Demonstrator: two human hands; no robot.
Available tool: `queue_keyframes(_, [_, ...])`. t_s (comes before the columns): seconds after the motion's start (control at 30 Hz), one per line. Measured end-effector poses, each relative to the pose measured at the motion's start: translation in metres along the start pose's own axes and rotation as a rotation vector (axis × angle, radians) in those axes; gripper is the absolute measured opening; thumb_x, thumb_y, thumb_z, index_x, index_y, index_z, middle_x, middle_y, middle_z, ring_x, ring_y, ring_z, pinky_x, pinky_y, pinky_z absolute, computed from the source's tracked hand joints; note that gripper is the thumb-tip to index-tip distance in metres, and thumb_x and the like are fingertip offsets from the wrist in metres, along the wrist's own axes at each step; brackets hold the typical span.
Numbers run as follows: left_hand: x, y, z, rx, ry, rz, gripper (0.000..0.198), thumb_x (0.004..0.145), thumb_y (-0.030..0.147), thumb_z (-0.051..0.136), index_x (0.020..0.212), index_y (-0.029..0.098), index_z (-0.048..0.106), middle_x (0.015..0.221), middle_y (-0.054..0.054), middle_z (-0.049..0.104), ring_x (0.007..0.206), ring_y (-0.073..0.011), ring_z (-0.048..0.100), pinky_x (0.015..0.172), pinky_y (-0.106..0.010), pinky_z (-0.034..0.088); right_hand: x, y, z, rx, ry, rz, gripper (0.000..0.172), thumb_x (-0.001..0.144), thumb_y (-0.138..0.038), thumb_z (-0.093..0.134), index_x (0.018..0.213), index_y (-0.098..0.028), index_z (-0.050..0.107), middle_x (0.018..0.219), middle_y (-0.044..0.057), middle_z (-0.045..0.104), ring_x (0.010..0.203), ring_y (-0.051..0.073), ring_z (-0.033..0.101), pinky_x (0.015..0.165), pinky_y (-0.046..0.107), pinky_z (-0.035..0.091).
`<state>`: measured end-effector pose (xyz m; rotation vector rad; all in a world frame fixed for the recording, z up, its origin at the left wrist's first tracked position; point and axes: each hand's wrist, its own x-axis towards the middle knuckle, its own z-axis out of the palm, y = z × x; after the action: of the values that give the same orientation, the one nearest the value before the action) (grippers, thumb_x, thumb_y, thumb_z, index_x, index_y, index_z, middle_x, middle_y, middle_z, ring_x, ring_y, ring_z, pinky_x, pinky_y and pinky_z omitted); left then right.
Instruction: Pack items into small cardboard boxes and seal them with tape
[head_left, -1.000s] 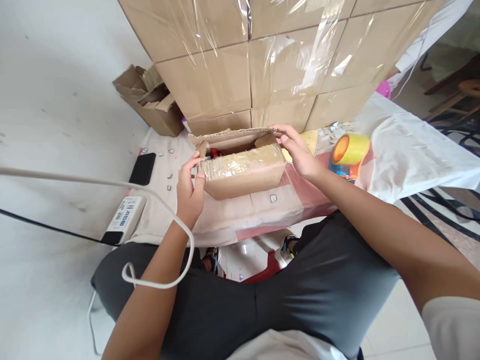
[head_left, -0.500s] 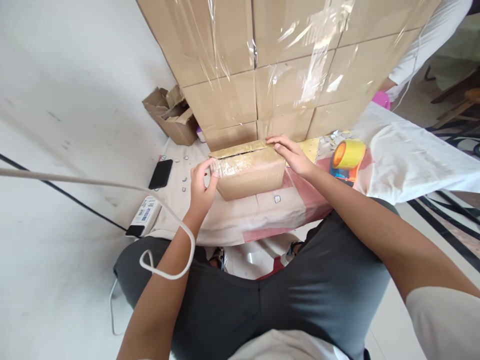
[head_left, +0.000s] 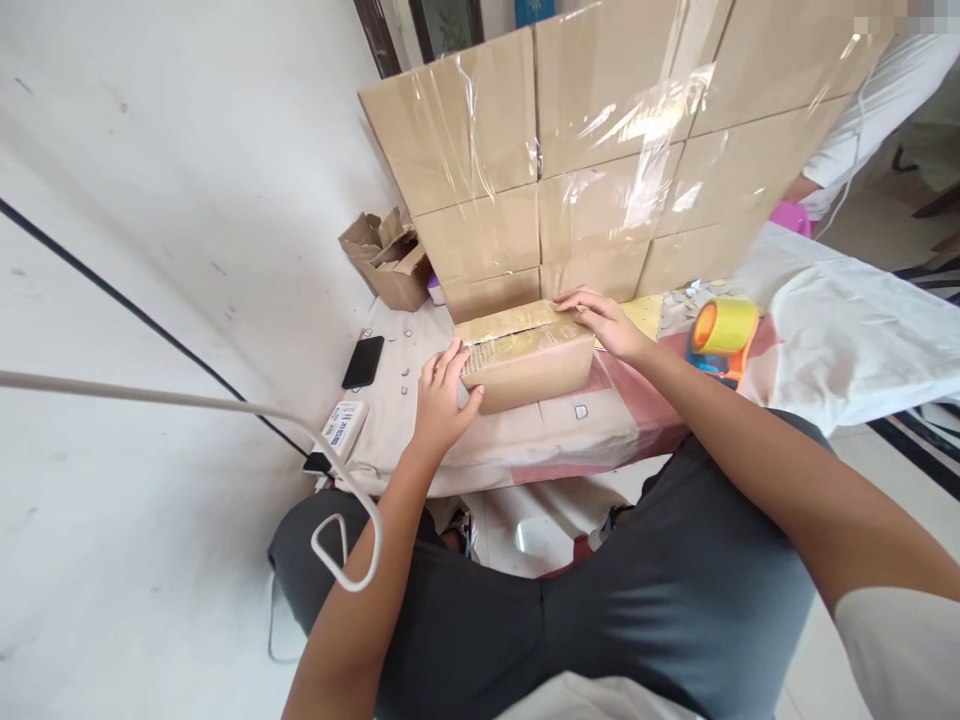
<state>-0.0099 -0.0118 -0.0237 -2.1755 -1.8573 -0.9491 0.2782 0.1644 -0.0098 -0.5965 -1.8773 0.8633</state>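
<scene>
A small brown cardboard box [head_left: 536, 368] with shiny tape over its top rests near the front edge of the cloth-covered table. A dark gap runs along the seam of its top. My left hand [head_left: 444, 395] holds the box's left end, with the fingers over the top corner and the thumb against the front side. At the right end, my right hand [head_left: 604, 320] grips the top corner, its fingertips reaching toward the far edge. A tape dispenser [head_left: 724, 335] with a yellow roll stands to the right of my right hand.
Behind the box rises a tall stack of taped cartons [head_left: 592, 200]. An open carton [head_left: 390, 265], a black phone [head_left: 364, 362] and a white labelled box [head_left: 345, 428] are at the left by the wall. A white cable [head_left: 225, 405] crosses before my left arm. Another person's sleeve [head_left: 862, 130] shows far right.
The view has shifted, so the scene sits farther right and lower. My left hand has changed its hold, its fingers now over the box's top corner and its thumb lower on the front.
</scene>
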Motion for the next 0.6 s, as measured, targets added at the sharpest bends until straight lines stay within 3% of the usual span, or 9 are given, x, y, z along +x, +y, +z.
queue_keyframes(0.17, [0.011,0.011,-0.016,0.027,-0.047,0.007,0.037,0.090,0.034,0.061,0.124,0.021,0.057,0.164,-0.011,0.040,0.153,-0.0337,0.029,0.121,-0.054,0.032,0.002,-0.002,0.000,-0.020,-0.052,-0.004,0.022,0.091,-0.043,0.061,0.097,-0.028,0.075,0.118,0.007,0.070,0.123,0.030,0.060,0.111,0.051,0.042])
queue_keyframes(0.33, [0.016,0.027,-0.016,0.051,-0.155,-0.034,0.058,0.094,0.041,0.058,0.147,0.021,0.044,0.156,-0.014,0.051,0.153,-0.0325,0.034,0.123,-0.058,0.025,0.001,-0.005,0.000,-0.006,-0.051,0.008,0.032,0.093,-0.058,0.060,0.098,-0.030,0.075,0.121,0.008,0.069,0.126,0.033,0.059,0.115,0.056,0.040])
queue_keyframes(0.6, [0.027,0.033,-0.023,0.128,-0.215,-0.029,0.055,0.096,0.052,0.058,0.146,0.028,0.051,0.144,-0.011,0.062,0.140,-0.0327,0.051,0.123,-0.059,0.021,0.000,-0.010,-0.004,-0.090,-0.122,0.019,0.035,0.096,-0.059,0.057,0.103,-0.032,0.078,0.129,0.008,0.069,0.129,0.035,0.059,0.115,0.060,0.042])
